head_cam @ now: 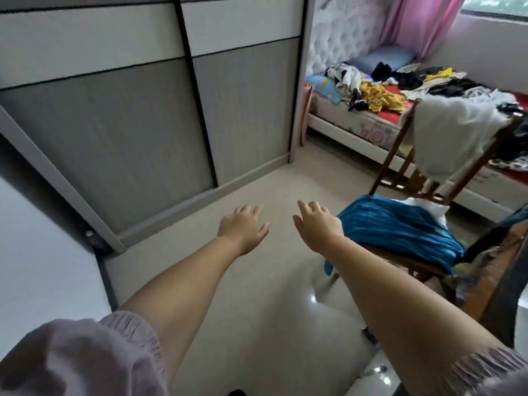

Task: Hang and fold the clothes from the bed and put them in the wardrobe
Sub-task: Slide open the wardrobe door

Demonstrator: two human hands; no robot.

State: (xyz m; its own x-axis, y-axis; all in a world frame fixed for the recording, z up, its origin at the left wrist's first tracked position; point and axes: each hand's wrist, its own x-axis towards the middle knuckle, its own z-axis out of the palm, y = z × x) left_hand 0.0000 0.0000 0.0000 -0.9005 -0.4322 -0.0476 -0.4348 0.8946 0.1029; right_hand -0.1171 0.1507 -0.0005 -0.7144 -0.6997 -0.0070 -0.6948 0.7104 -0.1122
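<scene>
**Empty hands, clothes still on the bed**

Both the left hand [243, 227] and right hand [317, 224] reach forward with loose, spread fingers, holding nothing. The clothes [380, 84] lie heaped on the bed [337, 124], far beyond the right hand. Best to take one garment at a time. The wardrobe [143, 124], beyond the left hand, has its doors shut; a chair [397, 155] with draped cloth stands just right.

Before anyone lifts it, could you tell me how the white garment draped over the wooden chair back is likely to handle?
The white garment hangs in soft folds over the chair, so it is probably floppy and light. Merely draped, it would likely slide off with one pull.
</scene>
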